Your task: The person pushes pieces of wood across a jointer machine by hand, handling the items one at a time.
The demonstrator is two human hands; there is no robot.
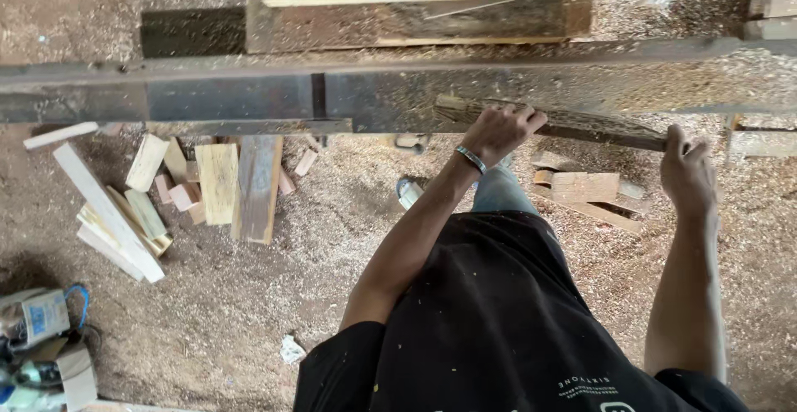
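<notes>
Our left hand [498,130] curls over rough plank [581,124], fingers wrapped on top edge. Our right hand [687,171] grips plank's other end. Plank lies along dark workbench [232,97]. Offcuts [217,181] scattered on sawdust floor [332,238] below.

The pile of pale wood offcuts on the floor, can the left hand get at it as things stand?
Probably not: the left hand grips the dark strip on the bench, and the offcuts lie on the floor under the bench.
</notes>
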